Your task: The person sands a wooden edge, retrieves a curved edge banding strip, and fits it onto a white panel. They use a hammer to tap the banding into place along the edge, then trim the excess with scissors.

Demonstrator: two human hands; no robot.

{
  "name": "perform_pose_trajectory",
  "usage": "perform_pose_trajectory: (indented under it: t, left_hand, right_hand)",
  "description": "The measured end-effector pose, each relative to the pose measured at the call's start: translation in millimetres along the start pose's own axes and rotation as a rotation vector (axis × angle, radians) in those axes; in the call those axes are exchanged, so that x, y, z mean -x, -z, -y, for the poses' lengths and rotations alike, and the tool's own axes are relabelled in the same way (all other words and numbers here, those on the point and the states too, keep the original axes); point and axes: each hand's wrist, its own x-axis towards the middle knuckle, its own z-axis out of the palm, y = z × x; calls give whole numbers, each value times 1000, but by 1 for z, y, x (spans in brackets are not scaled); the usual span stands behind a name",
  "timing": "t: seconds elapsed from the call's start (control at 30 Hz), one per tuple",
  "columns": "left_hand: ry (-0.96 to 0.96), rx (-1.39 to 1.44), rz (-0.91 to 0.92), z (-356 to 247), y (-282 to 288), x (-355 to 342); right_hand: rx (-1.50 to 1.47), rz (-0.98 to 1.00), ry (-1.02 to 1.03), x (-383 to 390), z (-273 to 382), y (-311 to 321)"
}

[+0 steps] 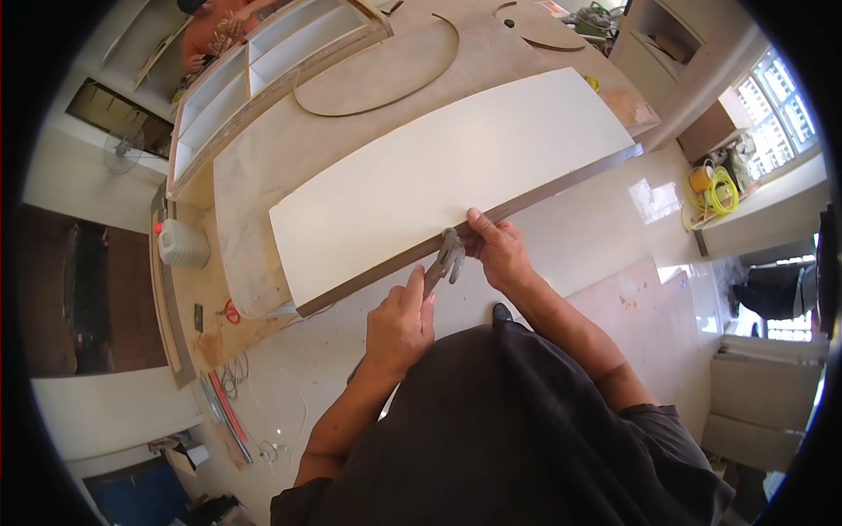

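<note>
A white, slightly curved panel (447, 175) with a dark edge strip (368, 273) lies on the bench, its long near edge toward me. My left hand (399, 324) is closed round the handle of a claw hammer (449, 256), whose metal head touches the dark strip. My right hand (498, 250) grips that edge just right of the hammer head, thumb up by the white face, fingers curled partly out of sight.
Behind the panel are a worktop (246, 171), curved strips and a shelved wooden frame (253, 92). A person in orange (210, 39) works beyond. At left stands a plastic jug (184, 250); cables and pipes lie below. A yellow hose (721, 191) is at right.
</note>
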Motion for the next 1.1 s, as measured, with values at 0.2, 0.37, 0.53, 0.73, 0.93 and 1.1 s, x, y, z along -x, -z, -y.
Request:
perform_pose_trajectory:
  t: [0.2,0.37,0.53,0.73,0.93,1.1]
  left_hand:
    - [58,-22,-87,-36,-24,-11]
    - [138,-18,-122,-60,-37,-18]
    - [99,-48,-149,-55,-50,-26]
    - [59,44,-163,-71,-46,-35]
    - [94,-5,-66,-70,-49,-42]
    - [13,20,-135,-67,-53,-43]
  right_hand:
    - [-78,61,-26,-8,52,29]
    - [-36,24,-22,-15,48,45]
    - [-26,60,-40,-21,55,42]
    - [-37,123,-90,-19,60,58]
    - [-32,48,57,-13,79,54]
    - [-36,69,97,-16,73,55]
